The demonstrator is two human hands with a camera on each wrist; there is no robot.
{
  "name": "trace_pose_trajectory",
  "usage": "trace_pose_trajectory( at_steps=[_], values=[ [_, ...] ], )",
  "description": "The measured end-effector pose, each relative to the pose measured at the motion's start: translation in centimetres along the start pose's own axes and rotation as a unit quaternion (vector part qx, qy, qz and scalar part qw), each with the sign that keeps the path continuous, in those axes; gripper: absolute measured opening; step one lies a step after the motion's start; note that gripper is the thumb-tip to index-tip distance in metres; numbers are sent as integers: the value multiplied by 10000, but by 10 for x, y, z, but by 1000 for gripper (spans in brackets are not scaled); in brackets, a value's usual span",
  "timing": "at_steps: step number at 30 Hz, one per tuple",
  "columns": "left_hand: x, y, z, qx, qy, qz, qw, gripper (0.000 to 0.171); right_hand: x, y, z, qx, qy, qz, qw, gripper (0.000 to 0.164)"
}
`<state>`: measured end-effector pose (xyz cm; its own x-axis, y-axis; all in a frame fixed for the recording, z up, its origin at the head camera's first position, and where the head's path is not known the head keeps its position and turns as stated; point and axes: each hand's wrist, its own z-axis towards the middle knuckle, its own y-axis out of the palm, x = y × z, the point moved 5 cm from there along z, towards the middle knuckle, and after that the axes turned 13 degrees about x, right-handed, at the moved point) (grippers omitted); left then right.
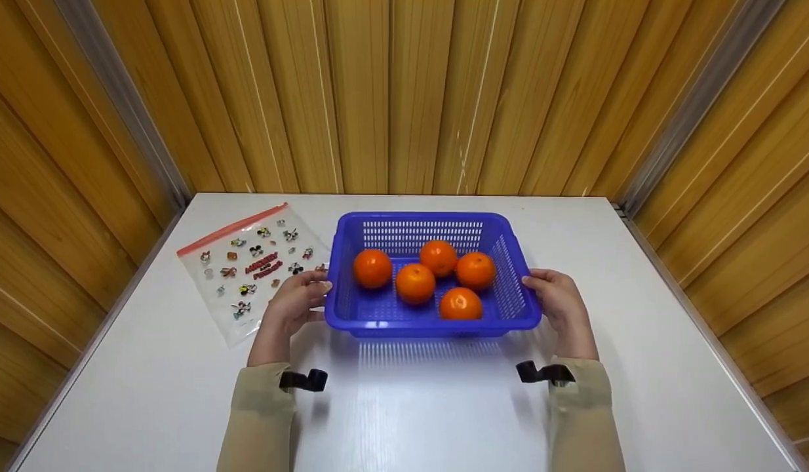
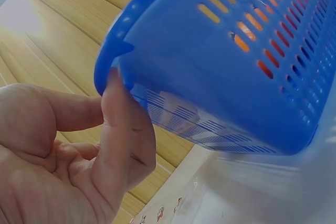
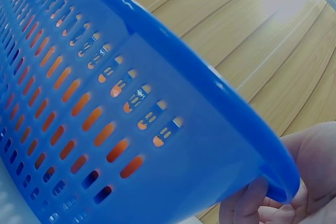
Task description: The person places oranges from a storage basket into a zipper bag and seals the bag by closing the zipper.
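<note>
A blue plastic basket (image 1: 427, 326) with slotted walls holds several oranges (image 1: 415, 284). On its left end, my left hand (image 1: 294, 307) grips the rim, with the thumb on the outer edge and fingers curled beneath, as the left wrist view shows (image 2: 113, 135). At the opposite end, my right hand (image 1: 562, 301) pinches the rim, its fingertips under the lip in the right wrist view. The basket looks roughly level, and a slotted shadow falls in front of it. Whether its base touches the table cannot be told.
A clear zip bag (image 1: 247, 275) with a red seal and cartoon prints lies flat on the white table (image 1: 417, 419), left of the basket and partly behind my left hand. Wood-patterned walls (image 1: 404, 98) enclose the table at the back and sides.
</note>
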<state>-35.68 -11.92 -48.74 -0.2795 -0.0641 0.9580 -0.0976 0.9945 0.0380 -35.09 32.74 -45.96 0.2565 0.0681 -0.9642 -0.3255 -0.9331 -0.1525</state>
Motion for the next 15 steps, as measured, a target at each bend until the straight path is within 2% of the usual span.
trace_pose_trajectory(
  at_steps=[9,15],
  values=[
    [2,-1,1,-86,62,130,9999,35,-2,1,-1,24,-69,-180,9998,50],
    [10,-4,-1,-150,99,798,9966,40,-1,1,-1,10,-31,-116,9999,52]
  ],
)
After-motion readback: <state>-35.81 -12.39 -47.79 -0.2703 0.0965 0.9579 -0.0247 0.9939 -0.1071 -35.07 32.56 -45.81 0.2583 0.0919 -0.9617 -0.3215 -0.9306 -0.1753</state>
